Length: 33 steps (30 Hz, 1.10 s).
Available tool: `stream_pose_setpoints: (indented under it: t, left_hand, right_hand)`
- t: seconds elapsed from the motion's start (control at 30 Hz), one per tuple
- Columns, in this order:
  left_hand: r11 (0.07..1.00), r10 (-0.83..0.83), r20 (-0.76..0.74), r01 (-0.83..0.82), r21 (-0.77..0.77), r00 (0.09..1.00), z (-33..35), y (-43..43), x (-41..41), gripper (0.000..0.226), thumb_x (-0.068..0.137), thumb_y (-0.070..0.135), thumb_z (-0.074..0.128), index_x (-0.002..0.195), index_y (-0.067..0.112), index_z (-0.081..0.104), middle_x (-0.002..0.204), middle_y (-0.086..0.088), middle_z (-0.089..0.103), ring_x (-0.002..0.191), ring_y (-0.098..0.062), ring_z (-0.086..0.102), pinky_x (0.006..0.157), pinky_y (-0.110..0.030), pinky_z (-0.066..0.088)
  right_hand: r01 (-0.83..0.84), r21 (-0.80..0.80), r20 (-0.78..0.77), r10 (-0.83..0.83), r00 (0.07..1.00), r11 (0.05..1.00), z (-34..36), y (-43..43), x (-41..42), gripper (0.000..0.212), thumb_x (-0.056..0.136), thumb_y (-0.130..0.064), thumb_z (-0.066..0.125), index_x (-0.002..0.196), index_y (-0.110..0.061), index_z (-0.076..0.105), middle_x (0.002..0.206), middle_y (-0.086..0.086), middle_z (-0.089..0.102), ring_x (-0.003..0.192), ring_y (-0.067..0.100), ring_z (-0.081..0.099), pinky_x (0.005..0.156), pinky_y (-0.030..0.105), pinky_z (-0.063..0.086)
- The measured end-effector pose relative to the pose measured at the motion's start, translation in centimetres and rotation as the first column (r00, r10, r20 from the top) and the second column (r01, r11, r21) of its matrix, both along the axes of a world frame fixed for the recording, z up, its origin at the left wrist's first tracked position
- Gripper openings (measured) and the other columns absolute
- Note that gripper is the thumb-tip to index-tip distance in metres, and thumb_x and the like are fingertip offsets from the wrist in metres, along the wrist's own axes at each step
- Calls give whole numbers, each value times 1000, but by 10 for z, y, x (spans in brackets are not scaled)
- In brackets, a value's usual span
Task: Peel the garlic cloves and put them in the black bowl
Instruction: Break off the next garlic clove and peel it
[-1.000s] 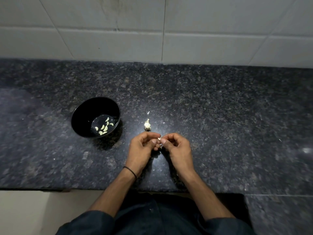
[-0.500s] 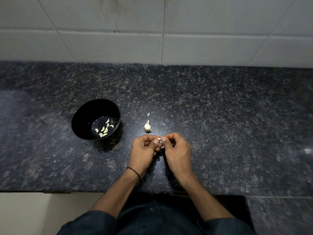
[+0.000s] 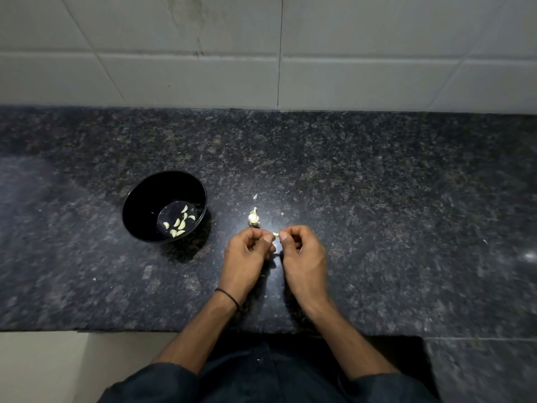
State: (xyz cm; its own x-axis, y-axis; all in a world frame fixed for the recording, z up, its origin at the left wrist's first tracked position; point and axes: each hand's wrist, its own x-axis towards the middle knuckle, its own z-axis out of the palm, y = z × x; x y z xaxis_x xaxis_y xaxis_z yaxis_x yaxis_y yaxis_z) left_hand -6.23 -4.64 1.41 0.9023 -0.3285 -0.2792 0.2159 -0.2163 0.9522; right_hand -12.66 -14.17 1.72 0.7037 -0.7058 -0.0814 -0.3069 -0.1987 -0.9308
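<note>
A black bowl [image 3: 136,210] stands on the dark granite counter [image 3: 377,199], left of centre, with several peeled garlic cloves [image 3: 178,222] in its bottom. Just beyond my hands a small remnant of the garlic bulb [image 3: 253,217] stands upright on the counter. My left hand [image 3: 245,257] and my right hand [image 3: 302,257] meet above the counter, and a small pale garlic clove [image 3: 275,234] is pinched between their fingertips. Most of the clove is hidden by my fingers.
Small white flakes of garlic skin [image 3: 255,196] lie scattered on the counter around the bulb. A white tiled wall [image 3: 261,53] runs along the back. The counter's front edge [image 3: 116,331] is close to my body, with a step at the lower right.
My hands have drawn slightly apart, so more of the clove shows between the fingertips. The bowl and bulb have not moved.
</note>
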Motion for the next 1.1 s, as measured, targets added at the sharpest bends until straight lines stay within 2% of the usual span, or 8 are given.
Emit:
stream_pose_setpoints:
  t: [0.17,0.33,0.5,0.6,0.77,0.9,1.0,1.1]
  left_hand:
    - [999,12,-48,-14,-40,999,8,-2,1,10,96,5,64,95,-2,71,71,-5,72,55,-7,64,53,-18,48]
    - [991,58,-90,-68,-116,994,17,-5,1,9,93,2,67,93,-5,71,69,-7,69,49,-4,58,46,-13,43]
    - [982,81,-190,-111,-154,978,20,-6,1,11,92,4,68,94,-7,71,69,-11,66,44,-6,54,40,-16,42]
    - [979,89,-244,-131,-159,966,19,-6,2,14,91,5,68,95,-8,70,71,-15,63,44,-8,52,39,-18,42]
    - [970,99,-284,-157,-188,954,23,-7,4,12,91,-1,65,96,-11,68,64,-10,62,43,-7,52,39,-17,42]
    - [980,79,-247,-121,-160,966,21,-6,6,8,92,2,66,93,-6,68,57,-3,59,43,-6,49,41,-17,40]
    - [988,45,-193,-71,-133,980,20,-5,7,8,92,3,65,86,2,70,57,0,60,47,-5,49,43,-15,39]
    - [989,15,-163,-38,-142,987,22,-3,7,9,94,6,65,89,1,71,63,-1,66,51,-6,53,47,-17,43]
  right_hand:
    - [-75,-193,-13,74,997,978,1,-3,-2,7,101,-21,59,98,-17,64,95,-8,61,87,-3,56,72,3,38]
    - [-131,-289,-3,136,991,948,5,-2,-3,6,101,-19,57,101,-17,63,95,-11,55,89,-7,53,74,2,36]
    - [-158,-423,1,175,985,892,1,-2,-2,6,101,-19,57,101,-14,61,96,-9,54,86,9,54,77,24,46]
    - [-172,-491,-9,192,981,854,-2,-3,-1,5,100,-16,59,99,-12,62,95,-4,57,85,12,55,76,26,46]
    - [-187,-513,-33,198,980,838,0,-2,1,8,100,-19,58,97,-12,61,94,-2,58,84,12,53,76,22,41]
    - [-182,-480,-25,194,981,859,4,-2,1,8,100,-19,59,97,-13,62,94,-5,56,83,11,52,76,17,38]
    - [-174,-438,-13,187,982,882,4,-3,1,5,100,-18,59,98,-14,62,94,-9,54,83,9,52,75,20,41]
    - [-176,-456,-21,187,982,873,2,-4,1,6,100,-18,59,99,-13,62,95,-7,55,85,11,53,76,23,43]
